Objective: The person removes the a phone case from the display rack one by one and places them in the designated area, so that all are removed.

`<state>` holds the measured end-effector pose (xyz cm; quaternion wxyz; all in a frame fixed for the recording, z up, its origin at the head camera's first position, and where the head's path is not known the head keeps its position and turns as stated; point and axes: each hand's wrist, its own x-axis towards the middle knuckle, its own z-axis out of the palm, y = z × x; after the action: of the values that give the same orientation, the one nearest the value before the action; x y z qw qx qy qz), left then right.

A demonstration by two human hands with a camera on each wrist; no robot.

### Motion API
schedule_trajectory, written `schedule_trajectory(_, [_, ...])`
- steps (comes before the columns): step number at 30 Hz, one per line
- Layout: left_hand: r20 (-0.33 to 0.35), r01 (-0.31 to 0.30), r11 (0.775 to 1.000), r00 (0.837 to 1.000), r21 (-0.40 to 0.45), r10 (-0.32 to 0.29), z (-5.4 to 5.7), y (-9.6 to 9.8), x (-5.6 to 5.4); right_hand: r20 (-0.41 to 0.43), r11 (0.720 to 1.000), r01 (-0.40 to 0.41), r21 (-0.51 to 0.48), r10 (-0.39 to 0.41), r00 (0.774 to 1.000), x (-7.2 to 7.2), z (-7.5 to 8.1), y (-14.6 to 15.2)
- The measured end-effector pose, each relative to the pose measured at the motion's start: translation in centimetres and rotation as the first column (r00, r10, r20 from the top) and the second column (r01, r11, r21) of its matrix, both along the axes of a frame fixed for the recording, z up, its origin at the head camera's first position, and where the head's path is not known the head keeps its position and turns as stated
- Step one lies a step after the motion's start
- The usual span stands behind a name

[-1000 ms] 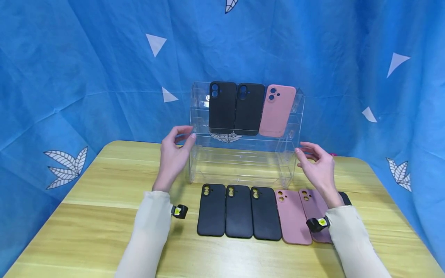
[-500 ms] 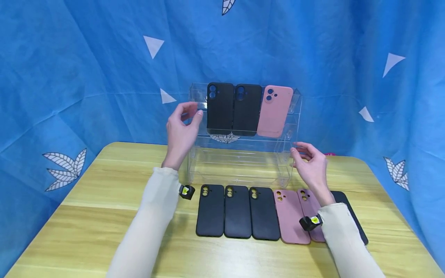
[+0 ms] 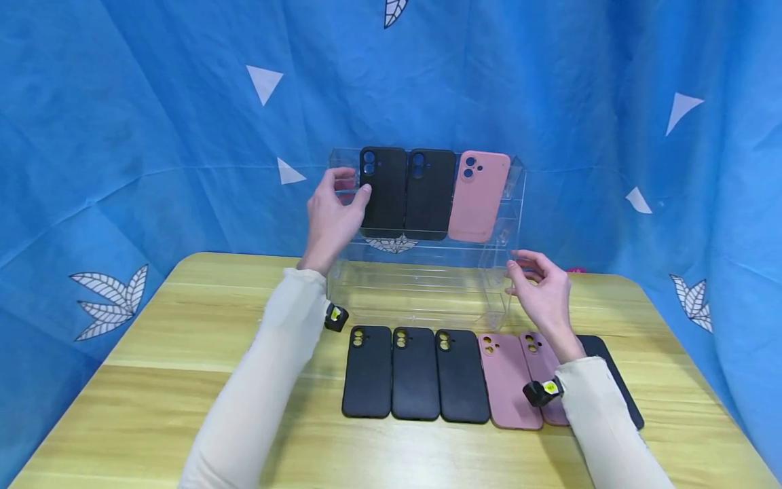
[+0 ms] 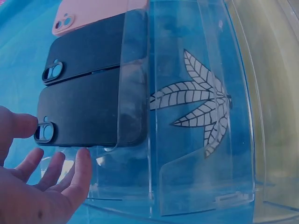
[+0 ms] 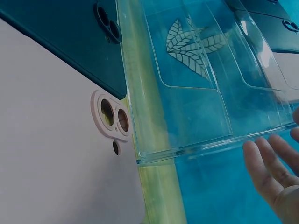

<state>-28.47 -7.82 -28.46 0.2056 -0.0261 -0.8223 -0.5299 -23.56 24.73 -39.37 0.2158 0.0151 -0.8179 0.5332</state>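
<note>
Left hand (image 3: 333,217) by racked black case (image 3: 387,193), right hand (image 3: 544,288) near clear rack (image 3: 415,309)

The left hand (image 4: 44,193) is beside the nearest black case (image 4: 81,105). Beyond it stand another black case (image 4: 88,46) and a pink case (image 4: 96,9).

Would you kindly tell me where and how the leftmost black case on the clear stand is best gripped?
Grip the leftmost black case probably best by the upper part of its left edge, the left hand coming from that side: its bottom sits behind the clear lip of the stand, and the next black case crowds its right edge.
</note>
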Motion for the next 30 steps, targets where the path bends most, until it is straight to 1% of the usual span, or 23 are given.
schedule_trajectory(6, [-0.004,-0.034,0.999,0.999,-0.032,0.034,-0.4,0.7,-0.2,0.0,1.0,-0.004,-0.008,0.004,1.0,0.2,0.1,0.0])
schedule_trajectory(16, [-0.054,-0.112,0.992,0.993,-0.053,0.109,-1.1,1.7,-0.4,0.008,1.0,-0.012,-0.006,0.012,1.0,0.5,0.3,0.1])
schedule_trajectory(19, [-0.063,-0.126,0.991,0.99,-0.048,0.123,-1.3,2.0,-0.4,0.011,1.0,-0.02,-0.006,0.02,1.0,0.4,0.3,0.1])
schedule_trajectory(25, [-0.075,-0.134,0.991,0.988,-0.015,0.133,-1.5,2.2,-0.4,0.019,1.0,-0.03,-0.005,0.03,0.999,0.4,0.3,0.2])
schedule_trajectory(30, [-0.103,-0.149,0.989,0.983,0.012,0.149,-1.5,2.2,-0.2,0.027,1.0,-0.026,-0.007,0.027,0.999,0.4,0.4,0.2])
